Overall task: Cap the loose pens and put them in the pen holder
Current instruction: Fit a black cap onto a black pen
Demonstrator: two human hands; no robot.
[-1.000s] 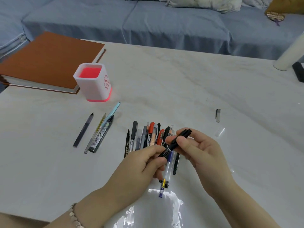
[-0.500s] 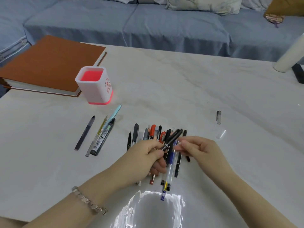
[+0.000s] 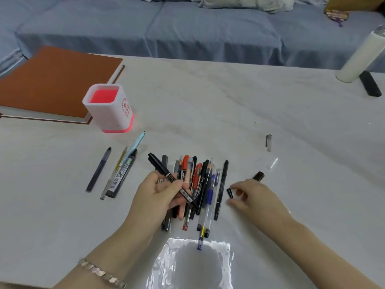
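1. Desk [image 3: 229, 101]: wide open room rightward; edges far from the work.
2. Pen holder [image 3: 108, 117] stands far-left, just beside the brown book [image 3: 52, 84]; loose pens [image 3: 123, 174] lie on the way.
3. Left hand [image 3: 160, 192]: grip closed round the black marker [image 3: 164, 172], over the pen pile [image 3: 205, 178].
4. Right hand [image 3: 254, 197]: grip half open about the small cap [image 3: 230, 193]; a hasty pinch could flick it away.

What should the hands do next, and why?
Probably the right hand should pinch the small black cap lying at its fingertips and lift it: the left hand holds up a black marker whose lower end looks uncapped.
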